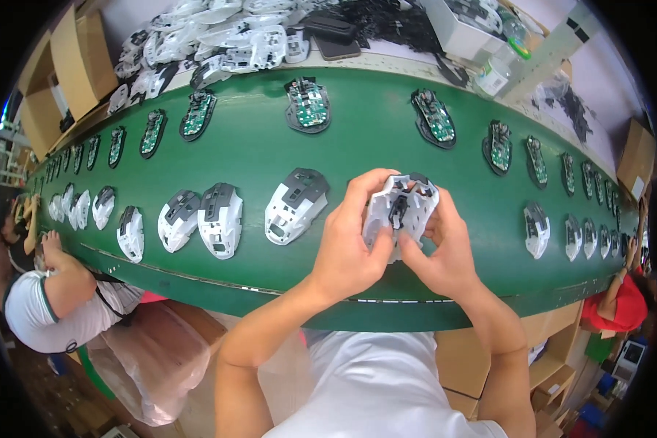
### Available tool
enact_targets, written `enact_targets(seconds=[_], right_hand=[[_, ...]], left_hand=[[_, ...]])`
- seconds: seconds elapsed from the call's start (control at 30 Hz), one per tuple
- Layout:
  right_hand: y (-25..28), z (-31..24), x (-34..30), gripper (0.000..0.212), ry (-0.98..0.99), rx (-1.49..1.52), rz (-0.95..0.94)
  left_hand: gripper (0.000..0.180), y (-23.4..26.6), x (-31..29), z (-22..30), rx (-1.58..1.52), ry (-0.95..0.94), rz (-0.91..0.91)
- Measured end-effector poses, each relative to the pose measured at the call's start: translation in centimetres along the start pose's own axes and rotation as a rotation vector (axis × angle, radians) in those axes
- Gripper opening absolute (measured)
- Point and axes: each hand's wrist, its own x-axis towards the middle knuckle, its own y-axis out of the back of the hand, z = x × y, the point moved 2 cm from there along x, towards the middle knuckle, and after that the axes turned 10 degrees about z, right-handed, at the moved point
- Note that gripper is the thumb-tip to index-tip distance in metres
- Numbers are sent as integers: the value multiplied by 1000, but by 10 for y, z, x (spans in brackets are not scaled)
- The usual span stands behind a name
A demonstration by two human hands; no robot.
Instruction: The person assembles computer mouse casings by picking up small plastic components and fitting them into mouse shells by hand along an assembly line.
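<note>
A white computer mouse top shell (417, 212) is held up over the green belt, its hollow inside facing me. A small black part (398, 209) sits in the middle of that hollow. My left hand (352, 237) grips the shell's left side, its thumb at the lower edge. On the opposite side my right hand (445, 252) is closed round the shell, with its thumb at the bottom rim. The far fingers of both hands are partly hidden behind the shell. Nearest on the left lies a grey-and-white mouse shell (296, 206), outer side up.
The green conveyor belt (372, 281) carries a far row of mouse bases with green circuit boards (308, 104) and a near row of shells (221, 220). Behind it are piled white shells (226, 33), a phone (337, 49) and a bottle (493, 75). Co-workers (73, 299) sit at both sides.
</note>
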Motion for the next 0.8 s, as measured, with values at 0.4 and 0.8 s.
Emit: enact_targets(seconds=[0.4, 0.8], right_hand=[[-1, 7, -2, 49, 150, -239, 114], [53, -4, 148, 27, 262, -527, -34]], left_hand=[[56, -4, -2, -6, 166, -150, 74], [67, 35, 22, -2, -811, 424, 27]])
